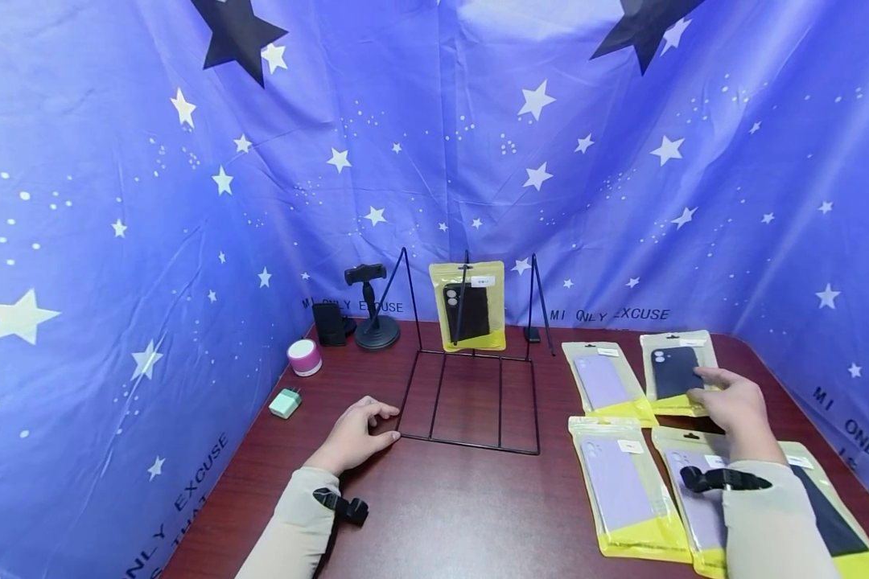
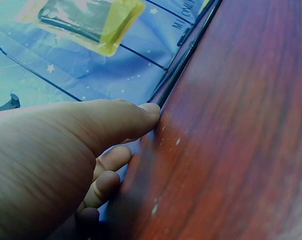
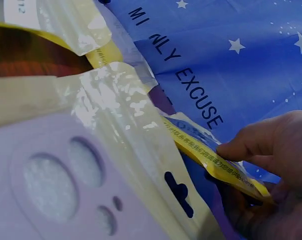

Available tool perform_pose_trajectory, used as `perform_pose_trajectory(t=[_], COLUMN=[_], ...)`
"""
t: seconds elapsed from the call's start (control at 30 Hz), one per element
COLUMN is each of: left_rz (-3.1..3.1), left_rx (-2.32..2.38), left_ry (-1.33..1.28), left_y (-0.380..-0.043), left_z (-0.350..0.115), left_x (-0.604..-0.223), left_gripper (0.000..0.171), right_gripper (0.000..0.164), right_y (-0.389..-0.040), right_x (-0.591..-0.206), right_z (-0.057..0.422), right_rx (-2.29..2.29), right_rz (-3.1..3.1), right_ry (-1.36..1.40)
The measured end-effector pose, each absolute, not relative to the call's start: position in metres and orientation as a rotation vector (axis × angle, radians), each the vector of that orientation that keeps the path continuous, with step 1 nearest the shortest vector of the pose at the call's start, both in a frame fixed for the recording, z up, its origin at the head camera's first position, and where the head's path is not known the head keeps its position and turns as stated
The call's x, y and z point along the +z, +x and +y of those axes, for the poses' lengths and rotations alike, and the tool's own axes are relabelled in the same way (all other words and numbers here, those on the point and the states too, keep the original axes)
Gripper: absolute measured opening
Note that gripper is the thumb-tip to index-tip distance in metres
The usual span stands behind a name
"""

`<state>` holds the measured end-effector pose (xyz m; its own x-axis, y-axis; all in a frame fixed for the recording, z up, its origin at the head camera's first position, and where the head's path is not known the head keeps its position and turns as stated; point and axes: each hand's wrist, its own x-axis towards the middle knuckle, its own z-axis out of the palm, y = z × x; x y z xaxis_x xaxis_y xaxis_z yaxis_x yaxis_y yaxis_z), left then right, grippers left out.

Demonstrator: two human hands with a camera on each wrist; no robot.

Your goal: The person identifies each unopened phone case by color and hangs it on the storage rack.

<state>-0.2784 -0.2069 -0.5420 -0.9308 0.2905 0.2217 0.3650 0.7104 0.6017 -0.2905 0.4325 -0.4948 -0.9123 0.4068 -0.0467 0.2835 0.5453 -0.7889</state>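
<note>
My left hand (image 1: 362,430) is at the front left corner of a black wire display rack (image 1: 471,444), its thumb and fingers holding the thin wire (image 2: 189,52). At the back right of the table, my right hand (image 1: 739,406) pinches the right edge of a packaged dark phone case (image 1: 673,374). The right wrist view shows the thumb above the yellow end of that bag (image 3: 206,150) and fingers beneath it. Another bagged black phone case (image 1: 479,310) hangs on the rack's middle hook.
Bagged lilac phone cases (image 1: 599,378) lie on the right side, one (image 1: 619,482) nearer the front. A bagged dark case (image 1: 825,515) is partly behind my right sleeve. At the left stand a phone stand (image 1: 376,331), a pink-and-white round object (image 1: 304,359) and a mint charger plug (image 1: 285,404).
</note>
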Motion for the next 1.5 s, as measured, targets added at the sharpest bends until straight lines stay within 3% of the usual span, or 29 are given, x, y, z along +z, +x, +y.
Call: perform_pose_trajectory(t=[0.27,0.7,1.1,1.5], left_rz=[-2.797,-2.794,-2.795,-2.778], left_rx=[-1.016,-1.02,-1.024,-1.028], left_ry=[-0.538,-0.543,-0.544,-0.548], left_y=[-0.279,-0.279,-0.279,-0.281], left_z=[-0.208,-0.208,-0.207,-0.208], left_x=[-0.545,-0.545,-0.543,-0.546], left_gripper=[0.035,0.035,0.036,0.035], right_gripper=[0.065,0.072,0.095,0.088], right_y=[-0.289,-0.28,-0.267,-0.248], right_x=[-0.489,-0.448,-0.409,-0.376], right_z=[0.438,0.422,0.403,0.376], right_rx=[1.294,1.282,1.228,1.138], right_rz=[-2.616,-2.445,-2.331,-2.248], right_ry=[-0.471,-0.283,-0.093,0.033])
